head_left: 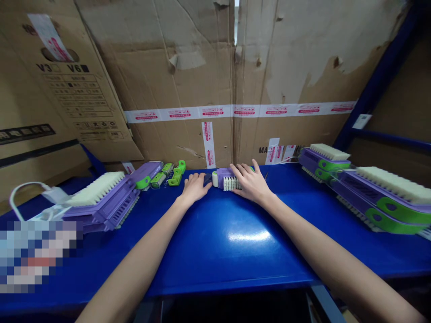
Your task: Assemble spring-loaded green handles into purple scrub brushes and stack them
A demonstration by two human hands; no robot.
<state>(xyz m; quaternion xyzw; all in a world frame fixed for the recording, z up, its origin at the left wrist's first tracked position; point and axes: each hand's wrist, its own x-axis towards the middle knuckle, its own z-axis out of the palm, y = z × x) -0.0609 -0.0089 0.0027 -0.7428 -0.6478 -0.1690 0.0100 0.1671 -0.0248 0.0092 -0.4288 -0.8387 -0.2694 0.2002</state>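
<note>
At the middle of the blue table, near its back, lies a purple device [221,175] with cream bristle-like teeth [230,183] and a white end piece [214,179]. My right hand [251,183] grips its right part, fingers over the top and thumb at the front. Bits of green show behind those fingers. To the left of the device, my left hand [195,186] has its thumb and forefinger around a small dark, see-through piece [208,179], close to the white end. What this piece is cannot be made out.
Green clips [175,176] and small metal parts lie left of my hands. Purple bristled units are stacked at the left [101,197] and right [370,197]. A white cable [20,188] curves at far left. Cardboard [182,89] walls the back; a blue post [377,67] rises right.
</note>
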